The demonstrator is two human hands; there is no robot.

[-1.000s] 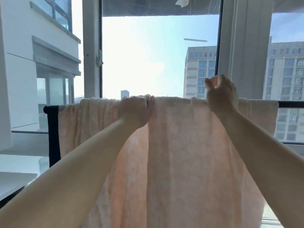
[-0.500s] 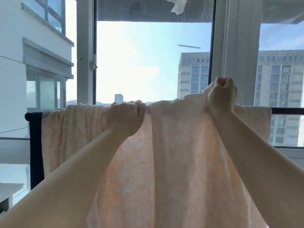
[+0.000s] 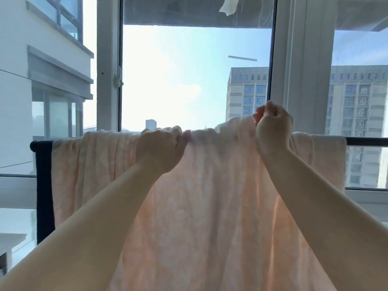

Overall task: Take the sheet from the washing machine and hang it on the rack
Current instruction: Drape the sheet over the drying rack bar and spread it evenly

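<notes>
A pale peach sheet (image 3: pixel 210 206) hangs over the dark top bar of the rack (image 3: pixel 367 141) and falls toward me in long folds. My left hand (image 3: pixel 161 150) grips the sheet's top fold at bar height, near the middle. My right hand (image 3: pixel 273 131) pinches the top fold further right and holds it lifted a little above the bar. The sheet bunches in gathers at the left end, beside the rack's dark upright (image 3: pixel 44 185). The washing machine is out of view.
Tall windows with white frames (image 3: pixel 108 66) stand directly behind the rack, with buildings (image 3: pixel 247 93) and sky outside. A white ledge (image 3: pixel 12 238) shows at the lower left. A scrap of white material (image 3: pixel 228 6) hangs at the top of the window.
My right hand has lifted its part of the sheet's top fold above the bar. My left hand has kept its grip at bar height, and the view has tilted up a little.
</notes>
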